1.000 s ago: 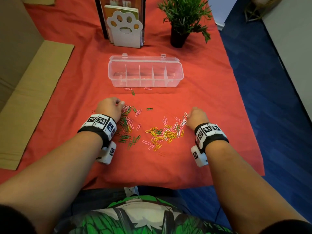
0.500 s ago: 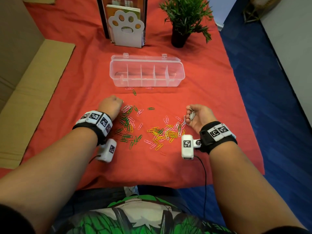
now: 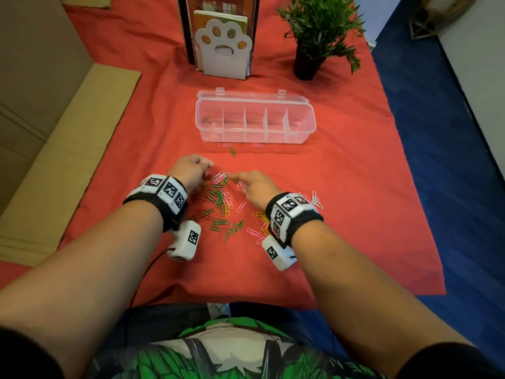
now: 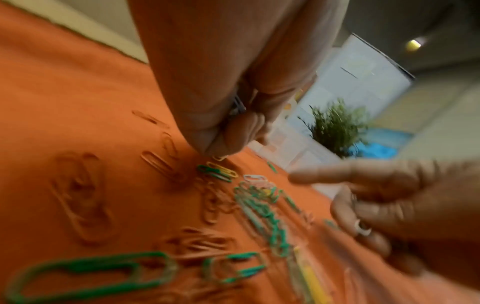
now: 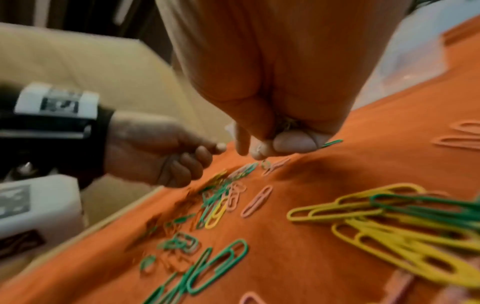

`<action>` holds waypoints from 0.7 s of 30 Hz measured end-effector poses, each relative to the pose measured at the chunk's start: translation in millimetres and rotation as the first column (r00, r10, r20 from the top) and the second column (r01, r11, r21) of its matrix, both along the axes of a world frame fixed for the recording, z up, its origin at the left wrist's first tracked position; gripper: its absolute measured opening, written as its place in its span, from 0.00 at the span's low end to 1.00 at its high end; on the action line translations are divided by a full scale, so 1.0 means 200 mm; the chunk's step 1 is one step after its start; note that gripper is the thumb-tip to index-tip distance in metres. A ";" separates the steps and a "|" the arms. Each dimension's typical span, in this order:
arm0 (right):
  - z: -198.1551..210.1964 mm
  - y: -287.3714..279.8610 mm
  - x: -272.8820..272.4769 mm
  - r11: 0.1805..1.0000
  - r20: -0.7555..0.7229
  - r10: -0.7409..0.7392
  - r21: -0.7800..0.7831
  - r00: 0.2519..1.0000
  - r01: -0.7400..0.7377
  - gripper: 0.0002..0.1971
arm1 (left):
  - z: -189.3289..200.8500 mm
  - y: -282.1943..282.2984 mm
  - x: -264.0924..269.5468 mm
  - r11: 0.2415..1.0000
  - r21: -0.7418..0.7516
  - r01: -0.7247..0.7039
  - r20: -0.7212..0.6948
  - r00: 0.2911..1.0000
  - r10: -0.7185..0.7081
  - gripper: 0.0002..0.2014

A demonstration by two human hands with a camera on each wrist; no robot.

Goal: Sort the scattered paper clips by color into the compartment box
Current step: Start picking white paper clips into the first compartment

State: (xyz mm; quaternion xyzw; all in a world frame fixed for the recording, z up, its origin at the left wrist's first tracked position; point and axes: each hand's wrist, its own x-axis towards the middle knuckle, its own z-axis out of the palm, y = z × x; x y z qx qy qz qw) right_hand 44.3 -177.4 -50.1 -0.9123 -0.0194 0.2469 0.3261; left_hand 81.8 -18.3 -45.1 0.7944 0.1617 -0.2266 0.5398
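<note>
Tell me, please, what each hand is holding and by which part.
Left hand and right hand each hold a few clips, tucked whole against the palm under curled fingers; the right forefinger points free.

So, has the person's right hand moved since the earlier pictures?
Yes. The right hand has moved to the left, from the right edge of the scattered coloured paper clips toward the left hand, judged against the clear plastic compartment box.
</note>
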 end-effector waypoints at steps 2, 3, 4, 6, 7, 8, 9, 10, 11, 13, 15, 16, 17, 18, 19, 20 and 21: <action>0.00 0.06 -0.01 0.986 0.019 0.122 -0.117 0.992 -0.119 0.29 | -0.01 0.02 -0.01 0.950 0.285 0.127 0.087 0.984 -0.158 0.11; 0.01 0.08 -0.01 0.975 0.007 0.163 -0.156 0.987 -0.160 0.30 | -0.01 0.03 -0.01 0.905 0.389 0.171 0.111 0.967 -0.230 0.11; 0.01 0.09 -0.01 0.964 -0.002 0.196 -0.182 0.981 -0.193 0.31 | -0.01 0.03 -0.01 0.863 0.464 0.200 0.132 0.948 -0.290 0.11; 0.05 0.08 0.00 0.949 -0.013 0.227 -0.220 0.974 -0.225 0.28 | -0.01 0.02 -0.01 0.787 0.573 0.229 0.162 0.910 -0.382 0.11; 0.07 0.07 0.01 0.945 0.002 0.233 -0.236 0.973 -0.226 0.25 | -0.02 0.01 -0.01 0.755 0.610 0.238 0.171 0.891 -0.420 0.11; 0.08 0.05 0.03 0.945 0.023 0.221 -0.250 0.975 -0.209 0.22 | -0.02 0.01 -0.01 0.735 0.633 0.242 0.181 0.877 -0.445 0.11; 0.09 0.04 0.05 0.955 0.045 0.175 -0.250 0.984 -0.158 0.19 | -0.03 0.01 -0.01 0.723 0.644 0.251 0.178 0.870 -0.461 0.11; 0.10 0.02 0.07 0.970 0.058 0.098 -0.231 0.993 -0.082 0.18 | -0.04 0.00 -0.01 0.716 0.649 0.258 0.177 0.864 -0.472 0.11; 0.10 0.01 0.09 0.979 0.053 0.019 -0.204 0.998 -0.008 0.17 | -0.04 -0.01 -0.01 0.713 0.647 0.269 0.168 0.862 -0.478 0.11; 0.08 0.01 0.11 0.983 0.013 -0.099 -0.151 0.995 0.100 0.13 | -0.03 -0.01 -0.01 0.705 0.652 0.280 0.166 0.854 -0.493 0.10; 0.07 0.03 0.11 0.984 -0.009 -0.141 -0.116 0.990 0.139 0.11 | -0.03 0.00 0.00 0.680 0.672 0.293 0.163 0.837 -0.522 0.09; 0.07 0.05 0.11 0.984 0.005 -0.137 -0.116 0.991 0.137 0.10 | -0.03 0.01 0.00 0.670 0.677 0.303 0.156 0.831 -0.533 0.08; 0.07 0.06 0.11 0.984 0.037 -0.116 -0.129 0.993 0.120 0.10 | -0.03 0.01 0.00 0.657 0.686 0.314 0.142 0.827 -0.544 0.08; 0.06 0.08 0.11 0.984 0.074 -0.081 -0.155 0.994 0.092 0.11 | -0.03 0.02 0.00 0.642 0.696 0.323 0.128 0.823 -0.553 0.09; 0.05 0.10 0.11 0.981 0.105 -0.036 -0.185 0.994 0.055 0.12 | -0.04 0.02 -0.01 0.632 0.703 0.326 0.120 0.822 -0.557 0.10; 0.05 0.12 0.11 0.976 0.125 0.016 -0.219 0.992 0.012 0.13 | -0.04 0.02 0.00 0.632 0.704 0.323 0.113 0.828 -0.549 0.11; 0.04 0.13 0.11 0.965 0.141 0.075 -0.260 0.987 -0.036 0.15 | -0.04 0.03 0.00 0.652 0.689 0.317 0.105 0.846 -0.522 0.12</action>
